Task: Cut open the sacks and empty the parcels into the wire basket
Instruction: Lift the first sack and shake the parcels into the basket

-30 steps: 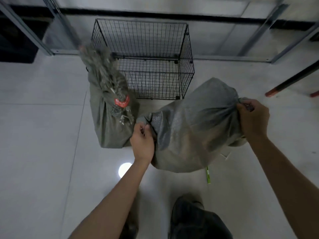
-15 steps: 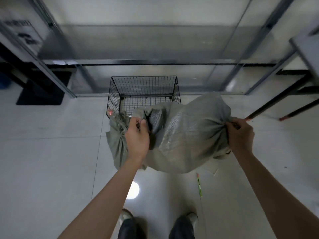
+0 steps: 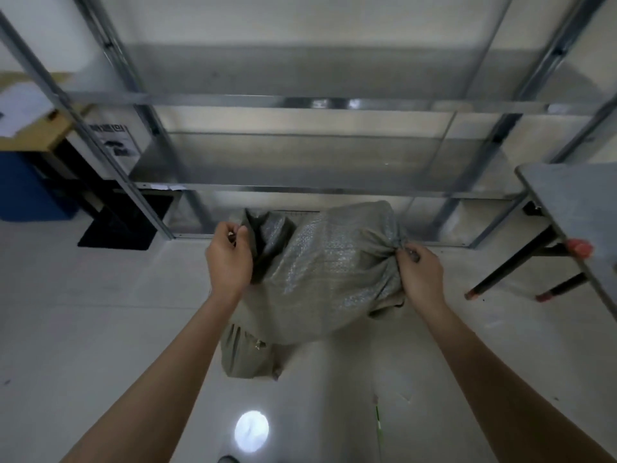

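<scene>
The sack [image 3: 320, 272] is made of grey-green woven plastic with a coarse, slightly glossy weave. It is bulky and rounded, and it hangs off the floor between both hands, in front of the lowest level of the metal shelving [image 3: 300, 101]. The left hand [image 3: 228, 259] grips the sack's left upper end; its fingers are curled and pressed together, pinching a fold of the fabric beside a dark, slack opening. The right hand [image 3: 422, 275] grips the right end, fingers curled round a tightly gathered, puckered bunch of the weave. A second sack [image 3: 247, 357] of the same material stands on the floor [image 3: 100, 329] directly below the held one, partly covered by it, with creased sides. The floor is pale, smooth and reflective, showing a round light spot [image 3: 251, 431]. A thin green stick [image 3: 378, 419] lies on the floor near the right forearm. At the right edge stands a table [image 3: 574, 208] with a flat grey top and slim dark legs.
</scene>
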